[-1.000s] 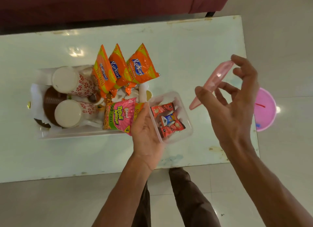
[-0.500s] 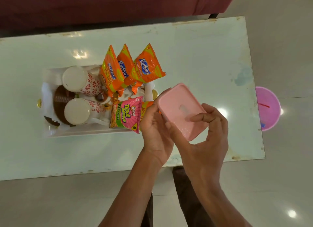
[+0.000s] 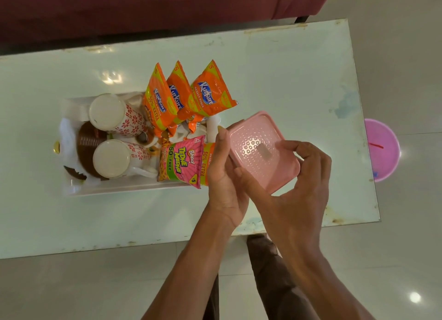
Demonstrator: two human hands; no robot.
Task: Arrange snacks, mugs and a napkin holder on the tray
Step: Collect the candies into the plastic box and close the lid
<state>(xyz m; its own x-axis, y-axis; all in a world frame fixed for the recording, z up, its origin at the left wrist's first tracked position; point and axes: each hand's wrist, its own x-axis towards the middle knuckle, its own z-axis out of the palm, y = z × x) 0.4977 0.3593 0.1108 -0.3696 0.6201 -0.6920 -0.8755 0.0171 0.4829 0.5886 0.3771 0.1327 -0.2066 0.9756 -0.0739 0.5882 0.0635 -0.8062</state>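
A clear tray (image 3: 100,191) on the white table holds two white mugs with red flowers (image 3: 112,113) (image 3: 114,158), a brown napkin holder (image 3: 87,147), three orange Kurkure packets (image 3: 186,97) and a pink Bingo packet (image 3: 183,163). At the tray's right end I hold a small snack box with a pink lid (image 3: 260,150). My left hand (image 3: 223,176) grips the box's left side. My right hand (image 3: 294,183) presses the lid from the right and front. The box's contents are hidden under the lid.
The white table (image 3: 287,80) runs on to the right of the tray. A pink bucket (image 3: 382,150) stands on the floor beyond the table's right edge. A dark red sofa (image 3: 143,6) lies behind the table. My leg (image 3: 270,272) is below the front edge.
A second ago my right hand held the pink lid in the air and the box was uncovered. The lid has come down onto the box, and both hands now clasp it.
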